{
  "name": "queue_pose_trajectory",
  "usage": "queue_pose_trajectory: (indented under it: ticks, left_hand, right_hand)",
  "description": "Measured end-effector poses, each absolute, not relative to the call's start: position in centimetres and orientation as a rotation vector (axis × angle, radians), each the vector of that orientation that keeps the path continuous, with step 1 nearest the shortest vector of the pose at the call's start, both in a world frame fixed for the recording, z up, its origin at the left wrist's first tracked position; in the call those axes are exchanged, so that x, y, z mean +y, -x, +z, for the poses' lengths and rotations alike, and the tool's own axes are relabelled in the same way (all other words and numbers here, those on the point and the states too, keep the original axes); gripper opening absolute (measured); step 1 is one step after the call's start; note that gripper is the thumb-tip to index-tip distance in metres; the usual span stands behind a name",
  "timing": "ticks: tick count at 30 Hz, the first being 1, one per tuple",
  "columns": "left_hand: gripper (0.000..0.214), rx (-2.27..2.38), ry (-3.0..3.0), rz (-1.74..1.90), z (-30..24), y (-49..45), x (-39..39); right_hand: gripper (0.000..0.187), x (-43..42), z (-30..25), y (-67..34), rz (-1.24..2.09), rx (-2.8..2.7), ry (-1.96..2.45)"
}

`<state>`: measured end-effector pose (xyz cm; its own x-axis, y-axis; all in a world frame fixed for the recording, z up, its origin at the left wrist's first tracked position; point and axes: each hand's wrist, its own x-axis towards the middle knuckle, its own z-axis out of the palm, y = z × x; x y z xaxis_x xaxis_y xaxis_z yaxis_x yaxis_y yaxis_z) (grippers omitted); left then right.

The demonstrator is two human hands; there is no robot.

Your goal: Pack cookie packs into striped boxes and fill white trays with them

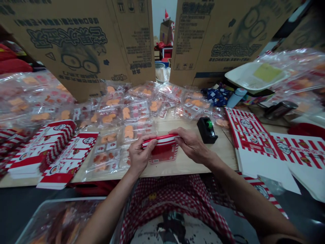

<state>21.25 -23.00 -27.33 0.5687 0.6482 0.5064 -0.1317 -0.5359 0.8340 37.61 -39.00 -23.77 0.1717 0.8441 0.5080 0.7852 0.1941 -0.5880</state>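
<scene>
A red-and-white printed carton (pixel 164 150) is held upright over the table (pixel 188 162), near its front edge. My left hand (pixel 142 150) pinches its top left corner, thumb in front. On the opposite corner, my right hand (pixel 190 144) grips the top edge with its fingers closed. A barcode label shows low on the carton's near side; its contents are hidden. Just right of my right hand stands a black tape dispenser (pixel 207 132) with a green core. Clear bags of orange pieces (pixel 109 139) lie left of my left hand.
Stacks of flat striped cartons lie at the left (pixel 54 135) and right (pixel 250 128). Large cardboard boxes (pixel 122 37) wall off the back. A white basket (pixel 236 76), a blue bottle (pixel 236 97) and a dark metal cup (pixel 281 109) are at the back right. A bin (pixel 48 206) sits below left.
</scene>
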Motion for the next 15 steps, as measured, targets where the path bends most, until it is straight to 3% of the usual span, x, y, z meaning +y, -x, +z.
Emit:
queue_pose_trajectory:
  ticks: [9, 15]
  left_hand:
    - [0.018, 0.155, -1.865, 1.067, -27.0, -20.8, -23.4]
    - [0.026, -0.003, -1.93, 1.009, -28.0, -20.5, -22.0]
  right_hand:
    - [0.01, -39.7, -24.5, -36.9, -0.015, -1.459, 1.605]
    - [0.025, -40.7, -25.3, -37.7, -0.168, -1.816, 1.472]
